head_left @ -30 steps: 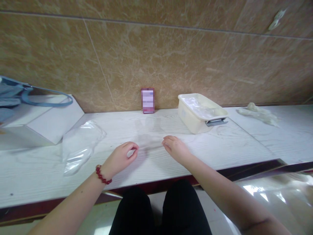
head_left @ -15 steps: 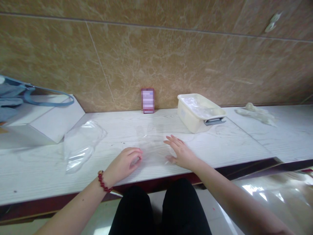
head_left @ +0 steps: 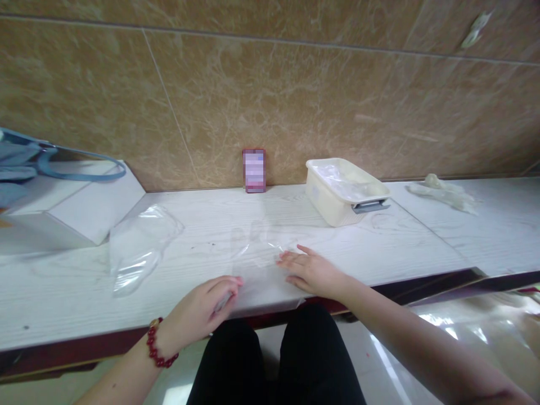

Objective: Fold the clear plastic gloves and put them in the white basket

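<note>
A clear plastic bag (head_left: pixel 261 270) lies in front of me on the white wood-grain counter (head_left: pixel 358 253), its near edge hanging slightly over the front. My left hand (head_left: pixel 206 304), with a red bead bracelet at the wrist, is curled with thumb and fingers pinched at the bag's left edge. My right hand (head_left: pixel 312 273) rests on the bag's right side, fingers stretched and spread. To the left is a second sheet of clear plastic (head_left: pixel 143 247), touched by neither hand.
A phone (head_left: pixel 254 171) with a blurred screen leans against the tiled wall. Right of it stands a cream bin (head_left: pixel 333 202) containing clear plastic. Farther right lies a crumpled whitish bag (head_left: pixel 442 192). At the left are a white box (head_left: pixel 93 208) and a blue strap (head_left: pixel 84 174).
The bag has come nearer to me, down to the counter's front edge. My left hand has moved toward me and left; my right hand has shifted slightly nearer and lies flatter.
</note>
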Motion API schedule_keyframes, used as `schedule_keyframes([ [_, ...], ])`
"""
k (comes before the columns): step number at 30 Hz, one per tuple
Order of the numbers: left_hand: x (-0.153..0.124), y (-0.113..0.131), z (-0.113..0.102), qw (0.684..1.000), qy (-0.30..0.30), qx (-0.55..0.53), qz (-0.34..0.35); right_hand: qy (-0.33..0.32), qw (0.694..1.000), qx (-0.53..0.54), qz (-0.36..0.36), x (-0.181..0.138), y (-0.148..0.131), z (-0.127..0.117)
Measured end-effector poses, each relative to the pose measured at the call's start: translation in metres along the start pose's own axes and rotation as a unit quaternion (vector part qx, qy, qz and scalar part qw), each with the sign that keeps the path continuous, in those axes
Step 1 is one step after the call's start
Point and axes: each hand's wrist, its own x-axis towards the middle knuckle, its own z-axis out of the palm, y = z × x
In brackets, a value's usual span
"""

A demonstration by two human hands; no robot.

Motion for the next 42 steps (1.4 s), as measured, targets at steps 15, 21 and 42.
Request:
schedule_keyframes([
  [15, 0.039, -0.018, 0.005, 0.926, 0.167, -0.211, -0.266, 0.084, 0.996, 0.042, 0.006, 0.017, 0.004, 0.006],
  [21, 0.052, -0.029, 0.012, 0.831, 0.234, -0.402, -0.304, 0.098, 0.983, 0.102, 0.118, 0.031, 0.003, 0.002],
  [42, 0.086, -0.063, 0.013, 0.915, 0.170, -0.104, -0.351, 0.052, 0.916, 0.097, 0.385, 0.080, 0.032, 0.008],
])
